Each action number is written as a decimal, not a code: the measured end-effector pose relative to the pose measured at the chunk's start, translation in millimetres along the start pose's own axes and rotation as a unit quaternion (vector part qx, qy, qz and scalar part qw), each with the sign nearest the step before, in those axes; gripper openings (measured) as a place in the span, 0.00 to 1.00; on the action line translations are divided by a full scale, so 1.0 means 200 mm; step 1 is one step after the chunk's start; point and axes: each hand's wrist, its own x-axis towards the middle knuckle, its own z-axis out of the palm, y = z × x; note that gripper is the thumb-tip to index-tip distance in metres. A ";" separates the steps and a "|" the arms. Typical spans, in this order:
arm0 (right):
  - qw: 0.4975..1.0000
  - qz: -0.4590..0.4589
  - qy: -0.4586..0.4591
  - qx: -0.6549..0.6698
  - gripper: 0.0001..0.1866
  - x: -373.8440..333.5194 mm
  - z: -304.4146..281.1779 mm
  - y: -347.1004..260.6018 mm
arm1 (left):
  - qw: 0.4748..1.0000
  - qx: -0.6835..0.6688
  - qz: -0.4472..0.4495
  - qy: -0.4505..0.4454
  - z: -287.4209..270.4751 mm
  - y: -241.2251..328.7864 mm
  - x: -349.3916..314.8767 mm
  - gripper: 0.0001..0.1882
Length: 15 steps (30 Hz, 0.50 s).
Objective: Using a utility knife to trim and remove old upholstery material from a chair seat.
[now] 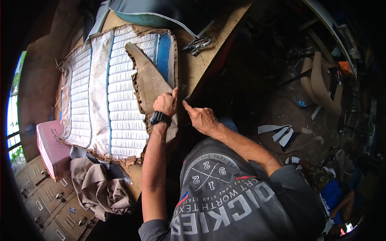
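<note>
A worn seat cover lies spread on the wooden table, its underside up, with white quilted panels, blue seams and ragged brown edges. A tan flap with a frayed, notched edge is folded over its right side. My left hand, a dark watch on its wrist, is closed over the cover's right edge at the flap's lower end, thumb pointing up. Just right of it, beyond the table's edge, my right hand is held apart from the cover. Its index finger stretches toward the left hand; the other fingers curl partly out of sight.
Scissors lie near the table's right edge, below grey-blue material. A pink box and crumpled brown cloth are at lower left, beside metal drawers. White strips and tan pieces lie on the dark floor.
</note>
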 end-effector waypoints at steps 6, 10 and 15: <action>0.983 0.026 0.036 0.176 0.25 0.01 0.01 0.05 | 0.939 -0.034 0.268 0.212 0.25 -0.26 0.00 0.16; 0.985 0.042 -0.012 0.169 0.23 0.04 -0.05 -0.03 | 0.932 -0.332 0.116 0.092 0.31 -0.35 -0.03 0.22; 0.986 0.030 -0.002 0.162 0.23 0.11 -0.03 -0.04 | 0.951 -0.177 0.212 0.136 0.36 -0.40 -0.02 0.13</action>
